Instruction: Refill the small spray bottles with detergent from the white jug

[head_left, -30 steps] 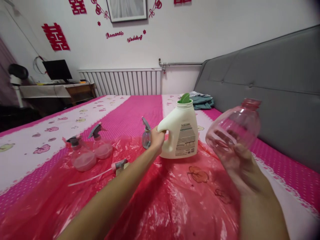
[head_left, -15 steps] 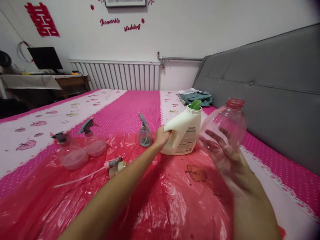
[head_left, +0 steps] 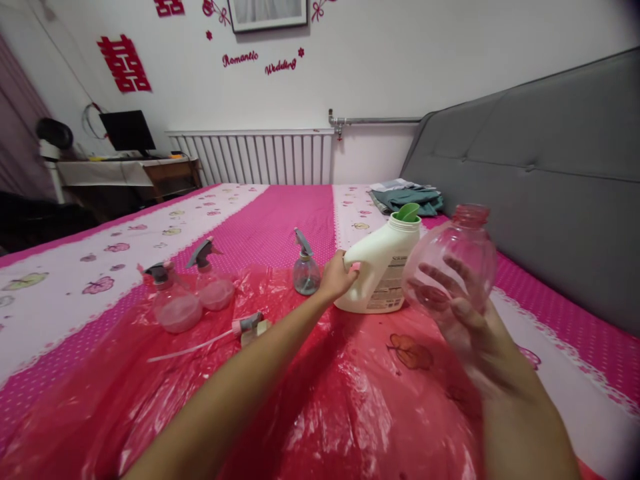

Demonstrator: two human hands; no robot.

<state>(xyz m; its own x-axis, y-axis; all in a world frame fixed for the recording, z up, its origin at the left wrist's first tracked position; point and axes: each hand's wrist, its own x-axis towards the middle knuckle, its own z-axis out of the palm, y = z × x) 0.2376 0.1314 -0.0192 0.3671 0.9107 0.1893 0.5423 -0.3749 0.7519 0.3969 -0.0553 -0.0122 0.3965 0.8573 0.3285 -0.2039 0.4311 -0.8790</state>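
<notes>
My left hand (head_left: 339,277) is wrapped round the handle of a cream-white jug (head_left: 384,270). The jug stands on the red plastic sheet (head_left: 320,400), its neck uncapped with a green spout (head_left: 407,213) inside. Just to its right, my right hand (head_left: 467,323) holds up a clear pink bottle (head_left: 467,253) from behind and below. That bottle has no spray head, and its threaded mouth points up. A loose pink-and-grey spray head (head_left: 249,323) with a long tube lies on the sheet beside my left forearm, next to a pale yellowish object (head_left: 261,329) partly hidden by the arm.
Two pink spray bottles (head_left: 177,311) (head_left: 215,291) stand on the sheet at left. A smaller grey-topped spray bottle (head_left: 306,275) is behind my left hand. Folded clothes (head_left: 407,198) lie by the grey headboard (head_left: 550,160). A desk with a monitor (head_left: 127,131) is far left.
My view has turned slightly left and up, so everything sits further right in the picture. Both hands keep their grips on the jug and the bottle.
</notes>
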